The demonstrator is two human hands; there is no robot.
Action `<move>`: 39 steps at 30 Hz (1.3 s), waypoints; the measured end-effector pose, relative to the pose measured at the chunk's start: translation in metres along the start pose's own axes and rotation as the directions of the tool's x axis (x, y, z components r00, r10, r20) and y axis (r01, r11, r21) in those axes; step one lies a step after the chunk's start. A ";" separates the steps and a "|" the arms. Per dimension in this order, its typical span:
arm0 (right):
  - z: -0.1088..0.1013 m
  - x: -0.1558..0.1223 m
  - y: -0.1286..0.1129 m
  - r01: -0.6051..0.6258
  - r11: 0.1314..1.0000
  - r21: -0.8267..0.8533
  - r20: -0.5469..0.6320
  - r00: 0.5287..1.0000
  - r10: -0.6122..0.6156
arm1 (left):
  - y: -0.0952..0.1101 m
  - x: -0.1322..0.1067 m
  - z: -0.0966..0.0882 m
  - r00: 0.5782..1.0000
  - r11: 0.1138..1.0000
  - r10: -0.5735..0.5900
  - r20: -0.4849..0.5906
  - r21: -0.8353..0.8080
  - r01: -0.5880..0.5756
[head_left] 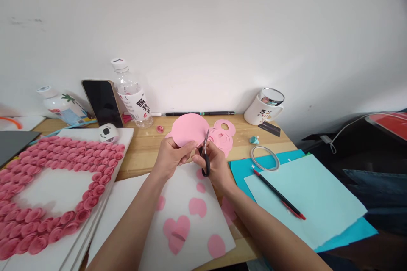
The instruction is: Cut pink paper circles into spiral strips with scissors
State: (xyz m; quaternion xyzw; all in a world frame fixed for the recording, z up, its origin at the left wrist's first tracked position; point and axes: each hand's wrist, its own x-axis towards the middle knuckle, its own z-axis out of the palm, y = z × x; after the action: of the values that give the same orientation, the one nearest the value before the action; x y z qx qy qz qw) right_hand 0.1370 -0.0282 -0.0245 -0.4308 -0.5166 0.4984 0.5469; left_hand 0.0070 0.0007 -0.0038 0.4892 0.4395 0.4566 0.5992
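My left hand [173, 152] pinches the lower edge of a round pink paper disc [190, 129] and holds it up above the table. In my right hand [216, 161] is a pair of scissors [206, 159] with black handles, my fingers in the loops. The blades point upward at the disc's right edge; whether they touch it I cannot tell. Behind the hands lie several pink paper rings [225, 128]. Below them a white sheet [190, 247] carries pink paper pieces, among them a heart shape [177, 230] and a small circle [216, 246].
Left lies a white board [60, 190] bordered with rolled pink paper roses, a phone [103, 103] and a bottle [133, 97] behind it. On the right are a mug [262, 108], a tape roll [265, 158], light blue paper [318, 199] and a black pen [278, 194]. A wall closes the back.
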 end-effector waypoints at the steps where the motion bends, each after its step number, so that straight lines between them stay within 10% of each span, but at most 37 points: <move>1: 0.000 0.000 0.000 -0.002 1.000 0.000 -0.001 1.000 0.002 | 0.000 0.000 0.000 1.000 1.000 0.000 -0.001 0.002 0.000; 27: 0.004 -0.004 0.003 -0.148 0.988 0.032 -0.019 0.989 0.149 | 0.005 0.000 0.000 0.996 0.990 -0.072 -0.050 -0.126 0.065; 39: 0.002 -0.002 0.011 -0.024 0.999 0.044 0.031 0.999 0.023 | 0.004 -0.001 0.003 0.996 0.996 -0.068 -0.066 -0.055 0.065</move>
State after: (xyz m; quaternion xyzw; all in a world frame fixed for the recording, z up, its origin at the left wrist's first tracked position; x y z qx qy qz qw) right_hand 0.1340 -0.0287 -0.0353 -0.4170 -0.5087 0.5227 0.5423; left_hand 0.0092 -0.0004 0.0008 0.4428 0.4633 0.4641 0.6115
